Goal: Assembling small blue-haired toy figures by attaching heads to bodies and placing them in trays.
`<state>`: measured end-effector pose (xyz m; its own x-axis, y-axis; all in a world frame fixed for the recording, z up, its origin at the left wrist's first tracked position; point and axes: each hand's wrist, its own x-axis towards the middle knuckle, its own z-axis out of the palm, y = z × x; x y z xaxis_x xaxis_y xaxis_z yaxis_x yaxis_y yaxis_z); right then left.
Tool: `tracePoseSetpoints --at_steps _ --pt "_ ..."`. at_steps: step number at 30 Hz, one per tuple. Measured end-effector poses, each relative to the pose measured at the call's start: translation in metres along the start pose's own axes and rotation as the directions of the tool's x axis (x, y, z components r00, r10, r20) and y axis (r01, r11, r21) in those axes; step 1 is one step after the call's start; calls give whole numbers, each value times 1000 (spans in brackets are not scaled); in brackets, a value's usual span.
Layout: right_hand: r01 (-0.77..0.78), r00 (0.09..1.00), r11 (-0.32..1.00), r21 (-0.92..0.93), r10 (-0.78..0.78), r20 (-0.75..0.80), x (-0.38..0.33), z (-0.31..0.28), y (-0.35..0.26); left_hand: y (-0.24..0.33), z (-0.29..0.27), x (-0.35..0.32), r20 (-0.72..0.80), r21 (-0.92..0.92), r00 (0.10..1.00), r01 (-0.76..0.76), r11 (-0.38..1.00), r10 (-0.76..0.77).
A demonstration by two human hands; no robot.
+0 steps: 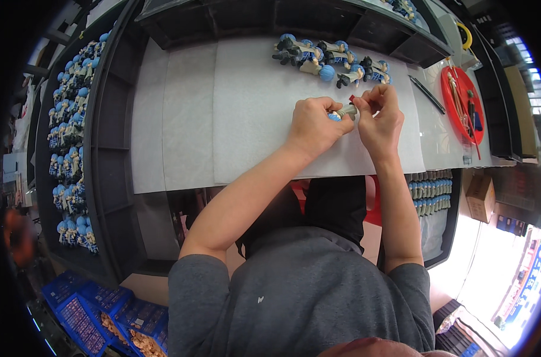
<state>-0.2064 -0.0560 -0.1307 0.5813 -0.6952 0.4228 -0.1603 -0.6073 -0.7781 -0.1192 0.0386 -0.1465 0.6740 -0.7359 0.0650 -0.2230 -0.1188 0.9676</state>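
A small figurine [346, 111] with blue hair and a pale grey body lies in the closed fingers of my left hand [315, 122], just above the white work surface [252, 125]. Close against its far end is my right hand [380, 122], fingers pinched together. A small red piece [352, 98] shows at the right thumb tip; its shape is too small to make out. Beyond both hands, several similar figurines [327, 72] with blue hair, pale bodies and dark parts lie in a loose group on the sheet.
A black tray [282, 21] borders the far side. On the right lie a black pen [427, 94] and a red oval dish [449, 89] with thin tools. Another tray of figurines [74, 119] stands at left. Grey parts [430, 196] fill rows below the table's right edge. Blue crates [83, 315] sit lower left.
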Motion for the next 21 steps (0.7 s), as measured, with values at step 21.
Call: tracePoseSetpoints --at_steps 21 --pt "-76 997 997 13 75 11 6 -1 -3 -2 0 2 -23 -5 999 -45 999 44"
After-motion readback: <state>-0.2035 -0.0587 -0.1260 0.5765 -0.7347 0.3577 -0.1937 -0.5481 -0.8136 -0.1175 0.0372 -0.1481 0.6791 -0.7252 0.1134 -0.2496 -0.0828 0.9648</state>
